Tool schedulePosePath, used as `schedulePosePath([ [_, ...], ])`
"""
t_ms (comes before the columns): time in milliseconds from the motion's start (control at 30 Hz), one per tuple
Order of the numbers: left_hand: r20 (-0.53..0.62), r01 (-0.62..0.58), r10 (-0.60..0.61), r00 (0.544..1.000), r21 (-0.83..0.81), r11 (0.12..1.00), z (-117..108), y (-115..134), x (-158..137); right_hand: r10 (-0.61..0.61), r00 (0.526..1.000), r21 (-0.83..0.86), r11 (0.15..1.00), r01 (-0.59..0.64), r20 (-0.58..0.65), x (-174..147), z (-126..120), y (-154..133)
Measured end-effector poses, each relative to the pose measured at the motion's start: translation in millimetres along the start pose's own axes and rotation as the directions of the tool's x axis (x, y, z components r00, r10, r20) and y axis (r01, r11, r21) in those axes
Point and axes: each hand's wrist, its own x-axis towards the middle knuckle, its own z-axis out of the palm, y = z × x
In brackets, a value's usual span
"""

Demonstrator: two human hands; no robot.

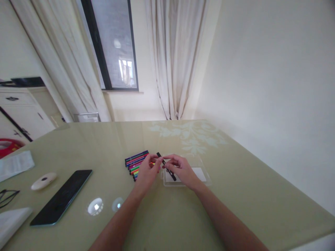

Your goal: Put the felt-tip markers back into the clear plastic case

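Observation:
A black marker (171, 174) slants between my two hands, its upper end pointing away to the left. The thumb and fingers of my left hand (148, 171) close on it near that upper end. My right hand (181, 168) pinches it around the middle. Several coloured markers (134, 162) lie side by side on the table, just left of my left hand, which partly covers them. Beneath my right hand is a clear plastic case (206, 176) with white card or paper (199, 173) in it; my hand hides part of both.
On the glossy green table (235, 209) to the left lie a dark phone (62, 197), a white oval object (43, 181), black-framed glasses (7, 197) and a pale sheet (17, 165). A white object (12, 223) sits at the near left edge. A wall borders the right side.

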Motion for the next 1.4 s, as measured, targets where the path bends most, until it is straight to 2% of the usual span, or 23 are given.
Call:
schedulePosePath([
  [67, 0.035, -0.105, 0.099, 0.994, 0.303, 0.947, -1.9, -0.2, -3.4, 0.022, 0.993, 0.012, 1.0, -0.021, -0.12, 4.3, -6.3, 5.7],
  [133, 0.129, -0.185, 0.137, 0.982, 0.538, 0.822, -1.1, 0.4, -8.7, 0.058, 0.973, -0.008, 0.998, -0.062, -0.223, 7.9, -12.3, 12.7],
  [233, 0.234, -0.229, 0.09, 0.968, 0.679, 0.697, 4.5, 2.2, -16.9, 0.104, 0.961, -0.07, 0.99, -0.126, -0.255, 9.4, -16.1, 21.2],
  [367, 0.281, -0.246, 0.061, 0.958, 0.694, 0.676, 10.4, 4.0, -22.3, 0.116, 0.976, -0.183, 0.971, -0.15, -0.185, 6.0, -12.1, 23.7],
  [500, 0.295, -0.271, 0.086, 0.952, 0.675, 0.686, 10.4, 2.6, -23.0, 0.081, 0.99, -0.304, 0.946, -0.113, -0.114, 3.5, -8.6, 23.3],
  [667, 0.311, -0.309, 0.12, 0.943, 0.682, 0.663, 11.4, -0.3, -24.0, 0.088, 0.995, -0.318, 0.943, -0.098, -0.046, 3.4, -6.9, 27.6],
  [800, 0.325, -0.333, 0.138, 0.936, 0.685, 0.648, 12.4, -0.2, -24.6, 0.06, 0.996, -0.366, 0.927, -0.077, -0.059, 2.5, -3.2, 26.9],
  [1233, 0.309, -0.289, 0.101, 0.946, 0.661, 0.692, 10.4, 3.8, -23.5, 0.013, 0.999, -0.491, 0.87, -0.035, -0.048, -1.2, 3.9, 17.8],
  [1400, 0.395, -0.344, 0.106, 0.913, 0.602, 0.72, -1.3, 11.0, -21.7, 0.018, 0.999, -0.543, 0.839, -0.036, -0.039, -2.3, 3.2, 13.6],
])
